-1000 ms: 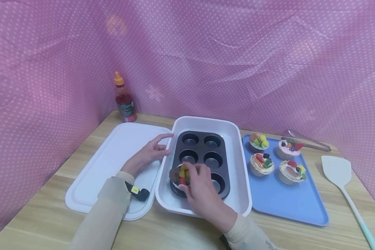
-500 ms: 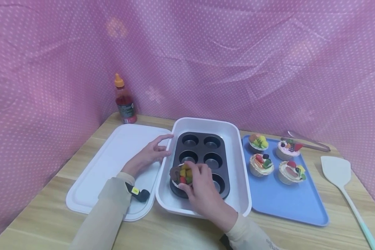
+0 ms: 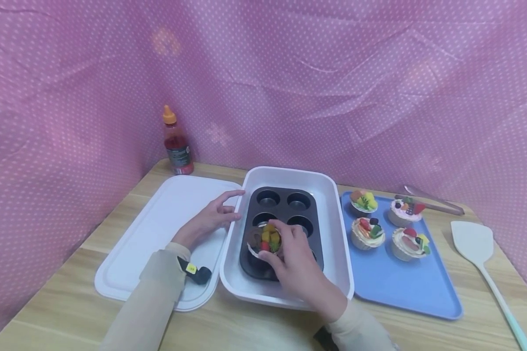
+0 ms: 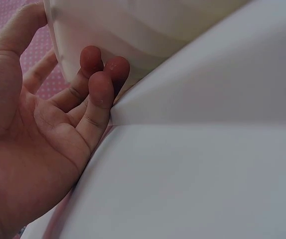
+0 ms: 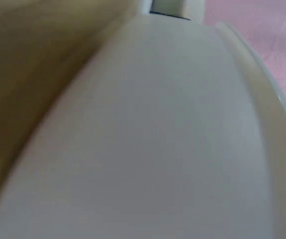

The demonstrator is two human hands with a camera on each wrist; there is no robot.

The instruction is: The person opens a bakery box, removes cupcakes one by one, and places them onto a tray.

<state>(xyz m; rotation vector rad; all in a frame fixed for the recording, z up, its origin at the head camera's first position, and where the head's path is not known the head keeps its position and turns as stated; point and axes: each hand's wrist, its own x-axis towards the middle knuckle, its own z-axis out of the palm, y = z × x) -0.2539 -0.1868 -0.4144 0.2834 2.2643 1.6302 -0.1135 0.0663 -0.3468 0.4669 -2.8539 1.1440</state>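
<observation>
My right hand (image 3: pixel 298 265) pinches a cupcake (image 3: pixel 265 243) topped with brown, yellow and red pieces, over the near part of the black muffin pan (image 3: pixel 282 209). The pan lies inside a deep white tray (image 3: pixel 340 243); its near cups are largely hidden by the cupcake and hand. At the tray's left side, my left hand (image 3: pixel 211 219) touches the rim with loosely bent fingers, also close up in the left wrist view, where the hand (image 4: pixel 48 119) lies against the tray's outer wall. The right wrist view holds mostly a blurred white wall (image 5: pixel 148 129).
Right of the tray, a blue tray (image 3: pixel 404 287) carries several fruit-topped cupcakes (image 3: pixel 367 233). Beyond it lie metal tongs (image 3: pixel 436 201) and a white spatula (image 3: pixel 473 239). A white lid (image 3: pixel 158 229) lies on the left, with a sauce bottle (image 3: pixel 177 146) behind it.
The right hand has moved the cupcake a little to the right and slightly away from me, over the pan. My left hand stays at the tray's rim.
</observation>
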